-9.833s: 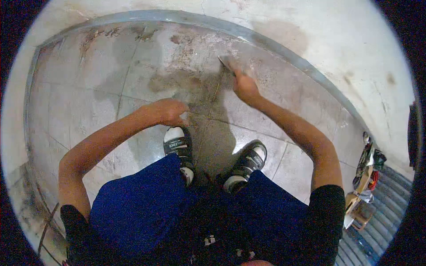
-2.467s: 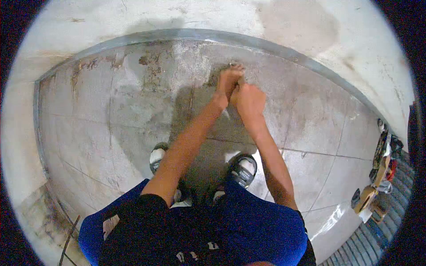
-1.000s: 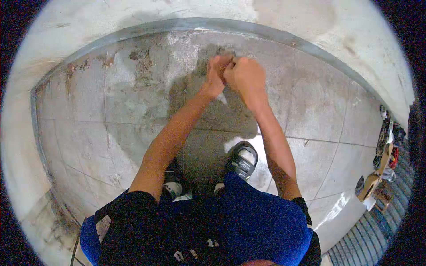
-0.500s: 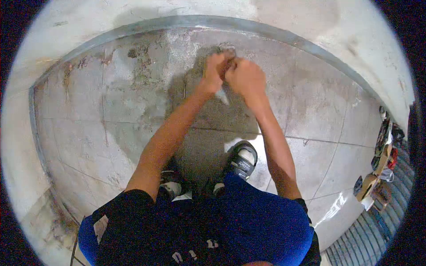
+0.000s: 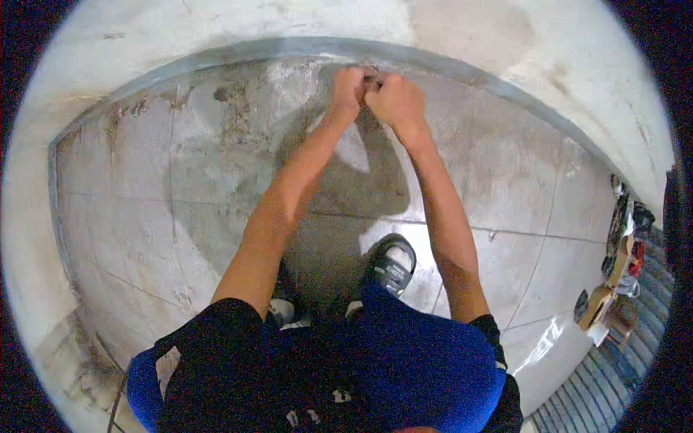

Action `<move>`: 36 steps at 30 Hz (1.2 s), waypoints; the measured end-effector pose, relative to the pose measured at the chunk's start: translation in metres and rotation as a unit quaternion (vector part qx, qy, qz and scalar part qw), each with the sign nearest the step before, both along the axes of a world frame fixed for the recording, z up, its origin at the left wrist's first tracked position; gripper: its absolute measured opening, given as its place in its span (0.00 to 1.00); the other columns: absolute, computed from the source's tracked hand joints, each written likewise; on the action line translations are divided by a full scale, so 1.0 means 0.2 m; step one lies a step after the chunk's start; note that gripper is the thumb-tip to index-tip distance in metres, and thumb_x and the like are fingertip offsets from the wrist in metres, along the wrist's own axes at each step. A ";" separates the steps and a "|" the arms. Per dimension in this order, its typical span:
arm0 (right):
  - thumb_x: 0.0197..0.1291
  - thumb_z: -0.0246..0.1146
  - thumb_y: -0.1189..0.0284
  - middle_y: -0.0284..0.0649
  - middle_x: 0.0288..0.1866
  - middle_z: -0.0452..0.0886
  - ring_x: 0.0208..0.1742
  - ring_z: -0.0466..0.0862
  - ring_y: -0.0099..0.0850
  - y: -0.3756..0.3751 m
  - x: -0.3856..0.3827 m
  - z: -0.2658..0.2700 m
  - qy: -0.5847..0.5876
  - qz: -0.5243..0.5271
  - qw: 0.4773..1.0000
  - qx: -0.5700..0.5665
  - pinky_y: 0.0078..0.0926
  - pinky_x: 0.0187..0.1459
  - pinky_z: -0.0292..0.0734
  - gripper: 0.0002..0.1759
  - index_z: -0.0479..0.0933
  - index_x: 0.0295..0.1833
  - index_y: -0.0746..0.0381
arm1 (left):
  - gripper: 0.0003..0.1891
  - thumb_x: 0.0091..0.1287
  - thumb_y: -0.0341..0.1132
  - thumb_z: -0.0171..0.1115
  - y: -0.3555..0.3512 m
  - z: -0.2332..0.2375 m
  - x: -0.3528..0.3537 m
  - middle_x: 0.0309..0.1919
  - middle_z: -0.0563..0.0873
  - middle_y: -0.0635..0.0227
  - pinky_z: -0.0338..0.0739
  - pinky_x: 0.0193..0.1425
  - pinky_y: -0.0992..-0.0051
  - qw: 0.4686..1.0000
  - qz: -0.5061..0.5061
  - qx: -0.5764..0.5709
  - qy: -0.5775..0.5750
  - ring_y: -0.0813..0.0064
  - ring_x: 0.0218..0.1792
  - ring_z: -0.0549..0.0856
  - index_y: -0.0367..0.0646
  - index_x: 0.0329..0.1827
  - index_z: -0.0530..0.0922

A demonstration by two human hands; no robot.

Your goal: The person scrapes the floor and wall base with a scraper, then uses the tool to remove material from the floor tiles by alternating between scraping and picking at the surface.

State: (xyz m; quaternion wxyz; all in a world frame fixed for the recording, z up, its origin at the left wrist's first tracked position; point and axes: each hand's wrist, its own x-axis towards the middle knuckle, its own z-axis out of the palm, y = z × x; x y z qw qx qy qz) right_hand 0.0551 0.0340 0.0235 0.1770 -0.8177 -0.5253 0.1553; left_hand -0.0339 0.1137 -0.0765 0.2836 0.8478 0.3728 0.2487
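L hand (image 5: 348, 90), R hand (image 5: 398, 101) curled over floor (image 5: 498, 159) nr wall (image 5: 346, 18) — can't tell what's held — cardboard (image 5: 598, 303) far R.

Fingertips of left hand (image 5: 348, 86) and right hand (image 5: 399, 101) hidden behind their own curled backs, and the dark item (image 5: 371, 79) between them is mostly covered, too small to identify. Left foot (image 5: 283, 310) largely hidden by the arm and dark clothing, right sandal (image 5: 394, 268) lettering too grainy to read. Clutter pile (image 5: 621, 267) contents can't be told apart; dark shape (image 5: 672, 216) at right cut off by the round lens border.
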 end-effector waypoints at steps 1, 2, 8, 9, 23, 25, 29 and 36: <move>0.55 0.57 0.57 0.57 0.32 0.81 0.37 0.83 0.52 -0.01 0.00 0.02 0.011 -0.009 1.000 0.006 0.46 0.41 0.78 0.17 0.83 0.38 0.58 | 0.07 0.57 0.35 0.60 -0.02 0.06 0.00 0.29 0.84 0.51 0.77 0.33 0.64 1.000 -0.003 0.008 -0.023 0.55 0.30 0.84 0.44 0.32 0.84; 0.55 0.57 0.57 0.56 0.32 0.81 0.37 0.83 0.52 -0.06 -0.03 0.03 0.026 -0.019 0.999 0.008 0.46 0.41 0.78 0.17 0.83 0.38 0.58 | 0.07 0.55 0.34 0.61 -0.02 0.03 0.02 0.31 0.84 0.52 0.79 0.35 0.64 0.993 0.031 -0.016 0.113 0.58 0.31 0.85 0.45 0.34 0.85; 0.56 0.57 0.59 0.52 0.31 0.82 0.36 0.83 0.52 -0.29 -0.13 -0.01 0.029 -0.065 0.997 -0.018 0.46 0.38 0.78 0.15 0.83 0.38 0.57 | 0.11 0.55 0.37 0.60 -0.23 -0.08 -0.06 0.33 0.85 0.53 0.78 0.42 0.63 0.990 -0.044 -0.030 -0.128 0.53 0.36 0.85 0.45 0.39 0.83; 0.56 0.57 0.60 0.52 0.31 0.82 0.35 0.83 0.52 -0.27 -0.11 -0.07 0.020 -0.069 0.997 -0.014 0.46 0.37 0.78 0.14 0.83 0.38 0.57 | 0.11 0.54 0.37 0.61 -0.17 -0.10 -0.01 0.33 0.85 0.53 0.78 0.41 0.64 0.997 -0.042 -0.019 -0.066 0.54 0.36 0.85 0.45 0.40 0.83; 0.58 0.58 0.60 0.52 0.24 0.81 0.26 0.83 0.49 -0.54 -0.28 -0.05 -0.027 -0.057 0.998 -0.015 0.43 0.28 0.78 0.16 0.82 0.44 0.59 | 0.10 0.58 0.35 0.55 -0.46 -0.17 -0.17 0.34 0.81 0.47 0.77 0.41 0.58 0.992 -0.100 0.044 -0.065 0.50 0.37 0.83 0.41 0.38 0.78; 0.59 0.58 0.62 0.52 0.24 0.81 0.25 0.83 0.49 -0.45 -0.22 -0.08 -0.045 -0.050 0.998 -0.004 0.44 0.28 0.78 0.15 0.82 0.44 0.59 | 0.09 0.59 0.34 0.54 -0.35 -0.05 -0.08 0.35 0.81 0.48 0.78 0.41 0.58 0.995 -0.075 0.031 -0.049 0.51 0.39 0.83 0.41 0.38 0.78; 0.57 0.57 0.64 0.53 0.25 0.81 0.26 0.83 0.50 -0.32 -0.13 -0.02 -0.074 -0.028 0.997 -0.001 0.45 0.29 0.78 0.13 0.83 0.37 0.60 | 0.07 0.54 0.33 0.58 -0.33 0.09 -0.06 0.31 0.81 0.50 0.76 0.38 0.60 0.996 -0.066 0.008 -0.061 0.52 0.37 0.83 0.41 0.35 0.77; 0.50 0.59 0.65 0.52 0.24 0.82 0.26 0.84 0.46 -0.27 -0.16 0.04 -0.104 -0.006 0.995 0.002 0.42 0.29 0.80 0.13 0.82 0.26 0.62 | 0.07 0.52 0.34 0.60 -0.28 -0.03 -0.04 0.25 0.80 0.52 0.75 0.32 0.62 0.971 -0.076 0.021 -0.225 0.51 0.28 0.81 0.43 0.32 0.75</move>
